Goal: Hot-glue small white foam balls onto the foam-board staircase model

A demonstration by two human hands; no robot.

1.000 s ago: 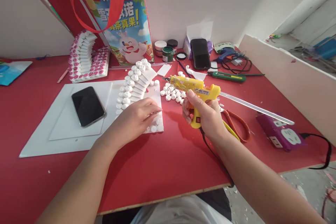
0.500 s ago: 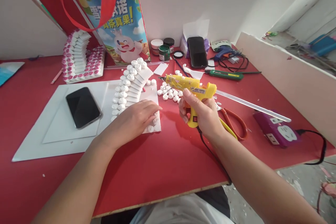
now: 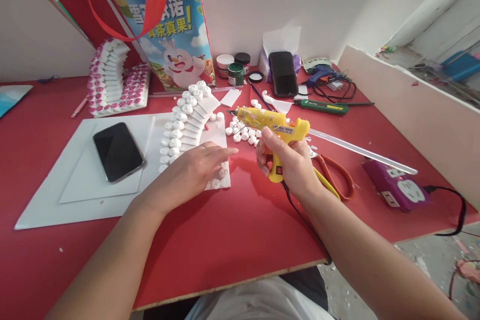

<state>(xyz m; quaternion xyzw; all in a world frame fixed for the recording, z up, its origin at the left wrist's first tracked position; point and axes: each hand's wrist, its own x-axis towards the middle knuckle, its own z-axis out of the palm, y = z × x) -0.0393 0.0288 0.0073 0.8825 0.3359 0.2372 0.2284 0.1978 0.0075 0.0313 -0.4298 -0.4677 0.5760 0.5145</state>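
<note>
My right hand (image 3: 287, 157) is wrapped round the handle of a yellow glue gun (image 3: 262, 118), whose nozzle points left and from whose back a long clear glue stick (image 3: 363, 151) sticks out. My left hand (image 3: 195, 167) lies over the lower part of a curved white piece (image 3: 195, 122) edged with white rosettes; its index finger stretches to the right, while the fingertips beneath are partly hidden. White rosettes (image 3: 224, 172) line the corner of the white base beside that hand. Loose white rosettes (image 3: 243, 132) lie in a pile below and behind the gun's nozzle.
A black phone (image 3: 118, 152) lies on white boards (image 3: 75, 210) at left. Behind stand a pink-and-white rosette piece (image 3: 112, 85), a colourful bag (image 3: 176, 35), paint jars (image 3: 235, 74) and another phone (image 3: 283, 74). Orange-handled pliers (image 3: 343, 180) and a purple power socket (image 3: 397, 185) are at right.
The index finger of my left hand has lifted and stretched out a little further to the right. My right hand keeps its hold on the glue gun, almost unmoved.
</note>
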